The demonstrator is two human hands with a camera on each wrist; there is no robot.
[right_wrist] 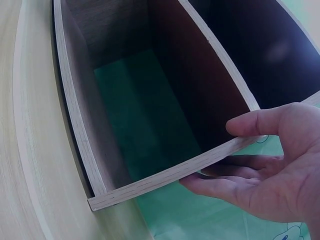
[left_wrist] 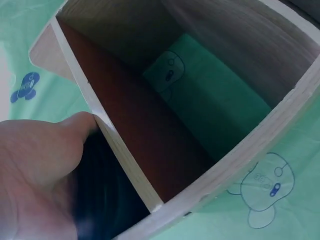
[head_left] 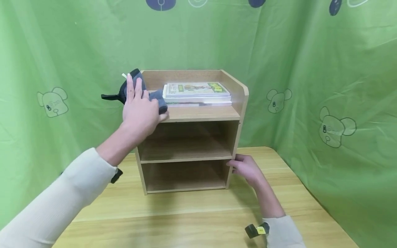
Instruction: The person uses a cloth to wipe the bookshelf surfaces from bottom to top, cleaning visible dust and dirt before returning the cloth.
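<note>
A small wooden shelf unit (head_left: pixel 187 160) stands on the table, with a raised rim round its top. My left hand (head_left: pixel 141 110) lies over a dark grey-blue fabric item (head_left: pixel 159 100) with black edging and a strap, at the top's left side. It holds this item with thumb and fingers apart; its exact kind is unclear. In the left wrist view, the thumb touches the top board's front edge beside dark fabric (left_wrist: pixel 107 185). Low on the right, my right hand (head_left: pixel 246 168) pinches the side panel (right_wrist: pixel 175 172), thumb inside and fingers outside.
Stacked books (head_left: pixel 196 93) lie on the unit's top, right of the fabric item. Two open compartments are below. The wooden table (head_left: pixel 192 220) extends in front, and a green curtain (head_left: pixel 192 41) with cartoon prints hangs behind and at both sides.
</note>
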